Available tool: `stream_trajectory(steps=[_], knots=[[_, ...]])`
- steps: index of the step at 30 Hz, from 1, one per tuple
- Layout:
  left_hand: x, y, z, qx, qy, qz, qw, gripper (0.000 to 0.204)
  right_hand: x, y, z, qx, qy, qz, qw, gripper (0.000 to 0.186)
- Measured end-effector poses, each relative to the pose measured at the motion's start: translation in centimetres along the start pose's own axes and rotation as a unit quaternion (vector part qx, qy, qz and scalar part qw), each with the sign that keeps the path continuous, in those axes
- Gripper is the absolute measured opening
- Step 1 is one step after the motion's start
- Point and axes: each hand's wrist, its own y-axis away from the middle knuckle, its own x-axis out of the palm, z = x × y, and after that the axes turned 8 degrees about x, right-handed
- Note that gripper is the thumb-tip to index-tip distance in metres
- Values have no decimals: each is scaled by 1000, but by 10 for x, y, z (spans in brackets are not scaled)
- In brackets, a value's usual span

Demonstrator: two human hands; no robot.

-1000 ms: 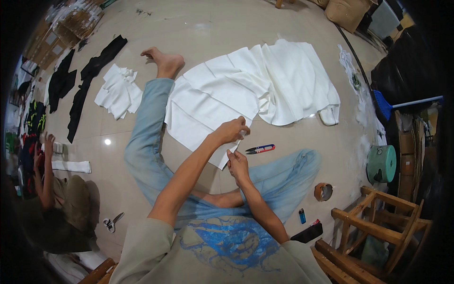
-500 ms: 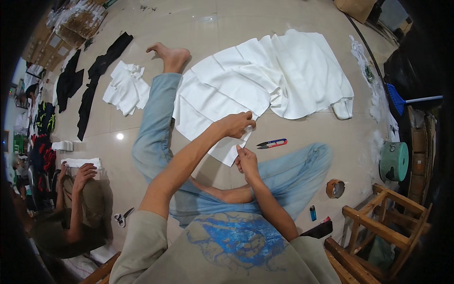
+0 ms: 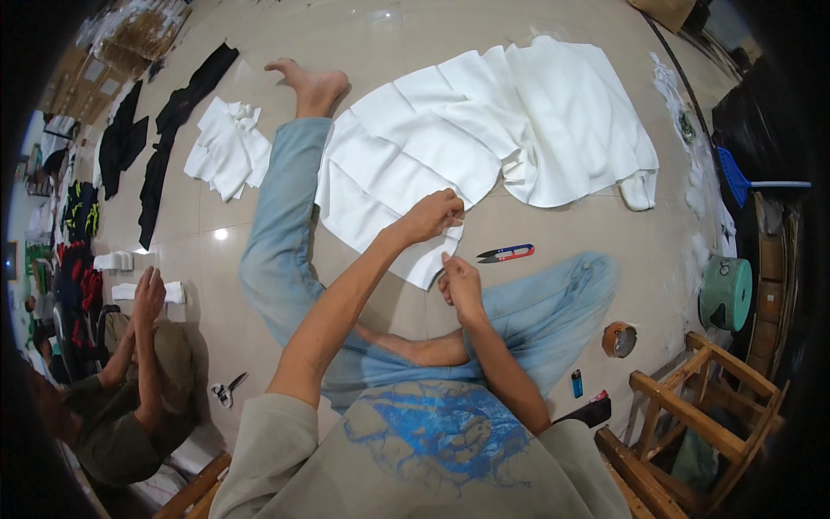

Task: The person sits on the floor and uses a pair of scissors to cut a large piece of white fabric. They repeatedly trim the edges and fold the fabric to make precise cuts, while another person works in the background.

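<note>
One snipper [image 3: 510, 253] lies between fabric [image 3: 389, 143] and knee [image 3: 595, 272]

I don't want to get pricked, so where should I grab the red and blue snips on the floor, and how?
I'd take the snips by their coloured handles at the rounded right end, bringing your right hand in from the right: they lie flat on the floor, with the narrow dark blades pointing left.
</note>
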Motion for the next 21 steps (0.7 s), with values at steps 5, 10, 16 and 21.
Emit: stream_trajectory(steps=[5,10,16,21], knots=[[1,14,-9,-17,29,-42,999,16,-6,3,20,-123,-15,-118,985,36],[5,21,-14,-9,36,-74,997,17,-10,-19,19,-120,12,-109,987,32],[25,40,-20,31,-168,-160,972,31,-24,-16,1,-116,-29,-141,983,30],[33,38,-28,13,-381,-152,912,54,-18,-25,1,-179,-62,-187,964,28]])
